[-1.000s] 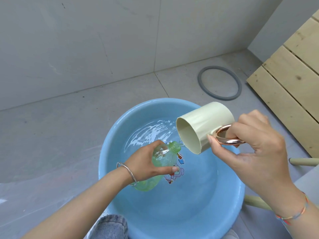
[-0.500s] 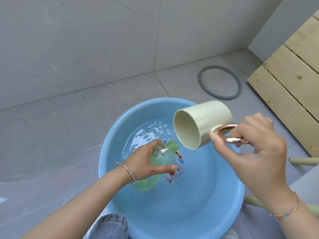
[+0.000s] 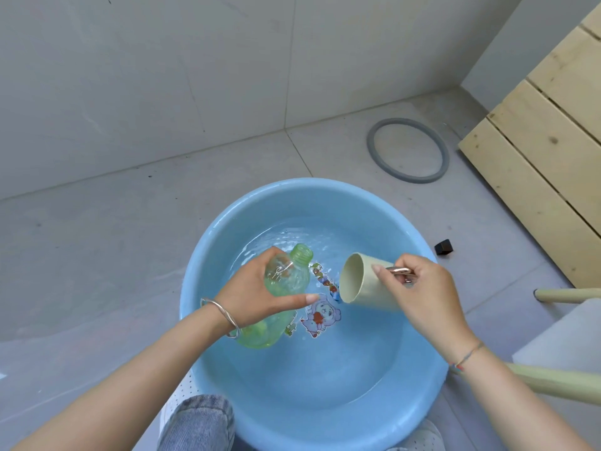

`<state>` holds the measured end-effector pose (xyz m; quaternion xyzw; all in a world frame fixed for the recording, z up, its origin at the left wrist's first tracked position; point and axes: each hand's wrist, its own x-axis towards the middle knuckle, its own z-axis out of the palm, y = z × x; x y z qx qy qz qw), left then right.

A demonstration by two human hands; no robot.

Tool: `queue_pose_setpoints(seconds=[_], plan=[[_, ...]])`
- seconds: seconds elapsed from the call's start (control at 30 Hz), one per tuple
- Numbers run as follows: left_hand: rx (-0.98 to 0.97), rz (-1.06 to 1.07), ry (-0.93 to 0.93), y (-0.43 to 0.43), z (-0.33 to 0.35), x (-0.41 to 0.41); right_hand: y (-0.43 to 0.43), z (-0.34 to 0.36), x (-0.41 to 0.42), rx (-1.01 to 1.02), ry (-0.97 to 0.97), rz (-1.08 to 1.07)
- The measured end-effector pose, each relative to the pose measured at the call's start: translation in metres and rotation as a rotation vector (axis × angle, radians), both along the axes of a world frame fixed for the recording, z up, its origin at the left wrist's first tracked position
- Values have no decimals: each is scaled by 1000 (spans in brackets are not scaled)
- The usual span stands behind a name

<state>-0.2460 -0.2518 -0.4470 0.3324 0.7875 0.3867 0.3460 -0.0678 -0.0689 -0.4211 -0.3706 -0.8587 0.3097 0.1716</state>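
A blue plastic basin holding water stands on the grey floor, with a cartoon sticker on its bottom. My left hand grips a clear green bottle by its upper body, tilted with its open neck pointing up and away. My right hand holds a cream mug by its rose-gold handle. The mug lies on its side low over the water, mouth facing left toward the bottle, a short gap between them.
A grey rubber ring lies on the floor behind the basin. Wooden planks lean at the right. A small black block sits by the basin's right rim. Pale stool legs stand at the right. A denim-clad knee is at the near rim.
My right hand has brought the mug down from above the bottle's neck to just over the water. The bottle has tilted more upright in my left hand.
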Motion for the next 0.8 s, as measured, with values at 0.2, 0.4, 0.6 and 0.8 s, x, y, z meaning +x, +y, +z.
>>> queue_pose_setpoints(seconds=[0.2, 0.4, 0.6, 0.8], plan=[[-5, 39, -19, 0, -1, 1, -2, -22, 0, 107, -126, 55], [3, 35, -22, -1, -4, -1, -6, -31, 2, 114, -214, 109], [6, 37, -28, -1, -2, 0, -6, -32, 2, 68, -257, 81], [14, 43, -26, -1, -1, 0, 2, -22, 15, -186, -94, -115]])
